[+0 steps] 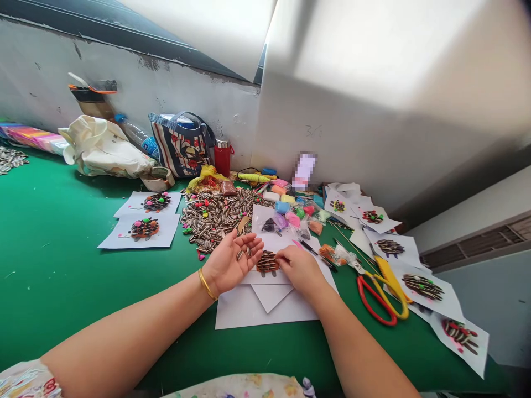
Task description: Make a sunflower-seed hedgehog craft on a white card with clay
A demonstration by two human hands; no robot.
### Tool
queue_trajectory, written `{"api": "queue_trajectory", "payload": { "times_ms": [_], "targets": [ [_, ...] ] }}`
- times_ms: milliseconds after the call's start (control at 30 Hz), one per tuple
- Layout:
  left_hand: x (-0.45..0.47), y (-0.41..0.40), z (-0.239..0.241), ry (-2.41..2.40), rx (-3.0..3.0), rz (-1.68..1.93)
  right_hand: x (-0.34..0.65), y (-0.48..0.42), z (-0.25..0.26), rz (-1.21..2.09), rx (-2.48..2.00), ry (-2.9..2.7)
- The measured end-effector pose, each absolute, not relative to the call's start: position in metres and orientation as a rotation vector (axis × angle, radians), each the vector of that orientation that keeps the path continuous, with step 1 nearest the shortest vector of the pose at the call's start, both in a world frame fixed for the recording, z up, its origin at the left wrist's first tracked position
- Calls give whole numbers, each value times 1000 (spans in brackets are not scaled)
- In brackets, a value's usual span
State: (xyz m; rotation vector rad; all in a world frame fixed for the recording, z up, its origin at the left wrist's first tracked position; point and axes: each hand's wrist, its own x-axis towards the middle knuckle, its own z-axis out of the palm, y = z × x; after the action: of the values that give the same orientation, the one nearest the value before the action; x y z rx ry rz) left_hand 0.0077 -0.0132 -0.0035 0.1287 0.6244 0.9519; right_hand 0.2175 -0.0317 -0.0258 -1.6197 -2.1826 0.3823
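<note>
My left hand [234, 260] is palm up and slightly cupped, with a few striped sunflower seeds [244, 253] lying on the palm and fingers. Just right of it, my right hand [302, 271] has its fingertips pinched together at the right edge of a seed-covered hedgehog figure [267, 262]. Whatever those fingertips hold is hidden. Dark seeds in rows cover the figure's brown clay body, and grey feet show below. White paper [249, 307] lies under it. Behind my left hand spreads a big heap of sunflower seeds [219, 218].
Scissors [381, 298] with red and yellow handles lie right of my right arm. Finished seed pictures rest along the right edge [423, 287] and at left [145, 229]. Bagged coloured clay [290, 213], a red flask [223, 157] and bags [182, 143] stand near the wall.
</note>
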Motion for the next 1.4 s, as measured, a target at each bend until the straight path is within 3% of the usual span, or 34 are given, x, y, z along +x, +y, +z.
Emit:
{"api": "queue_trajectory", "payload": {
  "times_ms": [333, 700, 900, 1400],
  "targets": [
    [12, -28, 2, 437, 219, 786, 187, -52, -12, 233, -1170, -2138],
    [8, -23, 5, 475, 210, 816, 219, -43, -8, 390, -1354, -1833],
    [5, -13, -1, 550, 182, 938, 238, -35, -12, 549, -1629, -2040],
    [6, -13, -2, 578, 149, 962, 223, -35, -21, 245, -1530, -2248]
  ]
}}
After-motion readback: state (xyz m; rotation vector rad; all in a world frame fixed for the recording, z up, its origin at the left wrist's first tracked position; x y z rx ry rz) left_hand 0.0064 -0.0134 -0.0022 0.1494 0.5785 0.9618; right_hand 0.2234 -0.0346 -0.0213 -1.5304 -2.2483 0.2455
